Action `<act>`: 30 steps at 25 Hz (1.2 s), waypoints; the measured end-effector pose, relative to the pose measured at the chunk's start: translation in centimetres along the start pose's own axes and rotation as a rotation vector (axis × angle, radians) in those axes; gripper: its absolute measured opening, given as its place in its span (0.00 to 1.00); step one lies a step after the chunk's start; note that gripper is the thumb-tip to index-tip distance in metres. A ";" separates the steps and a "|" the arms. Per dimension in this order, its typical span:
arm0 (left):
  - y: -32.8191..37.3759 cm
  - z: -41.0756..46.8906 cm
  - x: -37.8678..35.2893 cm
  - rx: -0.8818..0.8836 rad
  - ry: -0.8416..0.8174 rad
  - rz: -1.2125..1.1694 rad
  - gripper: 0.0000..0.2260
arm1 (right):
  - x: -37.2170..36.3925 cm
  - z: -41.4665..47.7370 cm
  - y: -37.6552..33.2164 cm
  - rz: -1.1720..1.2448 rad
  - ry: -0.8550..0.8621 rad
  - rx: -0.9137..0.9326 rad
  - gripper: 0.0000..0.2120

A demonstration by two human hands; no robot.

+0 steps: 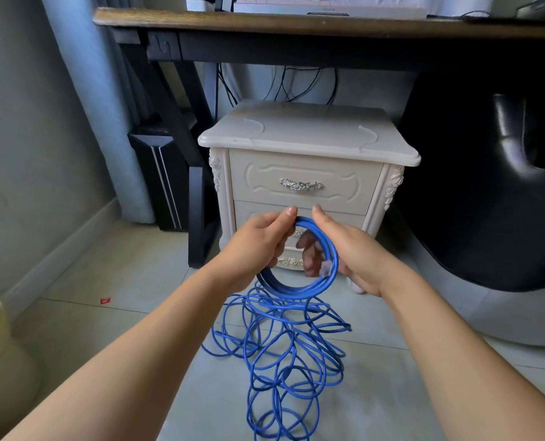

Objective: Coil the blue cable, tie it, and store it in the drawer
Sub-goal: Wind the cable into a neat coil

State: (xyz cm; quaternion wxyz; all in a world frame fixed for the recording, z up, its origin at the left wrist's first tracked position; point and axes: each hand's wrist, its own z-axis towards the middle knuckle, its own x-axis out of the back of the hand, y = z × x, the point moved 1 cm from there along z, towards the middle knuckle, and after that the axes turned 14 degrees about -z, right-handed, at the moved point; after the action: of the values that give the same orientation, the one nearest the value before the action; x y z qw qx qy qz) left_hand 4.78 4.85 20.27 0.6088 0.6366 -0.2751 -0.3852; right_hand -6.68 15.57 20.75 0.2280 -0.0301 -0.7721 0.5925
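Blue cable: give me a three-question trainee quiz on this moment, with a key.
1. True or false: the whole blue cable is already coiled.
2. Which hands grip it? A: left hand only. B: right hand only. C: both.
3. Fill in: the top drawer of the nightstand is ___ (open or shut).

Key: 1 false, since many loose loops lie on the floor; 2 C; 3 shut.
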 end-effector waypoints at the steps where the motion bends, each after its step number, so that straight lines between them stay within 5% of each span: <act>1: 0.2 0.1 0.0 -0.007 0.044 -0.035 0.18 | 0.3 -0.1 0.2 -0.010 -0.011 -0.025 0.30; 6: 0.1 0.5 1.5 -0.049 0.174 0.016 0.19 | 1.1 0.3 1.8 -0.108 0.008 -0.032 0.35; 9: 0.3 0.7 2.3 -0.095 0.260 0.095 0.20 | 1.8 0.4 1.3 0.058 0.137 0.059 0.14; 12: 0.3 0.9 2.3 -0.157 0.405 0.132 0.21 | 0.1 0.2 0.8 0.160 0.088 0.105 0.04; 16: -0.2 0.7 1.3 -0.276 0.530 0.278 0.24 | -1.3 0.4 0.8 0.114 0.055 0.098 0.06; 21: -1.6 0.4 0.6 -0.230 0.552 0.127 0.25 | -1.4 0.3 0.7 0.392 0.104 0.131 0.09; 24: -1.7 0.3 0.1 -0.122 0.458 -0.116 0.20 | -2.0 0.5 0.6 0.489 0.120 0.133 0.10; 27: -0.4 -0.1 0.5 0.140 0.191 -0.411 0.18 | -1.7 0.7 0.7 0.354 0.185 0.129 0.11; 30: 0.2 -0.5 1.5 0.245 0.041 -0.254 0.16 | -1.7 0.8 1.0 0.024 0.185 0.124 0.09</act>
State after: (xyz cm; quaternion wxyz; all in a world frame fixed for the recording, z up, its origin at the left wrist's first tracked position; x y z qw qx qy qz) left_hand 6.07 3.91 20.21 0.4786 0.7433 -0.2251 -0.4096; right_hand -5.68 14.58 19.13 0.2926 -0.0799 -0.7092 0.6365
